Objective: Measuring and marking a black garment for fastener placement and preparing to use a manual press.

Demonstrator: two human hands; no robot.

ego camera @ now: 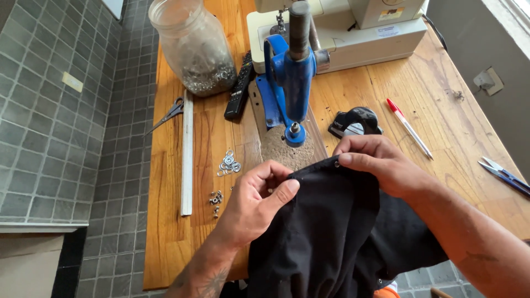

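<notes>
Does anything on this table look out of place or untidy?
Mostly tidy. Small metal rings and eyelets lie loose on the wooden table, outside the glass jar. The scissors hang over the table's left edge. Both hands, left and right, pinch the black cloth.

Wooden table, grey-tiled floor, perhaps daylight from right.

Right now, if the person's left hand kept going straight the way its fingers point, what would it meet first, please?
The left hand points up and right along the black fabric edge. It would probably meet the right hand first, pinching the same edge; depth is hard to judge.
</notes>
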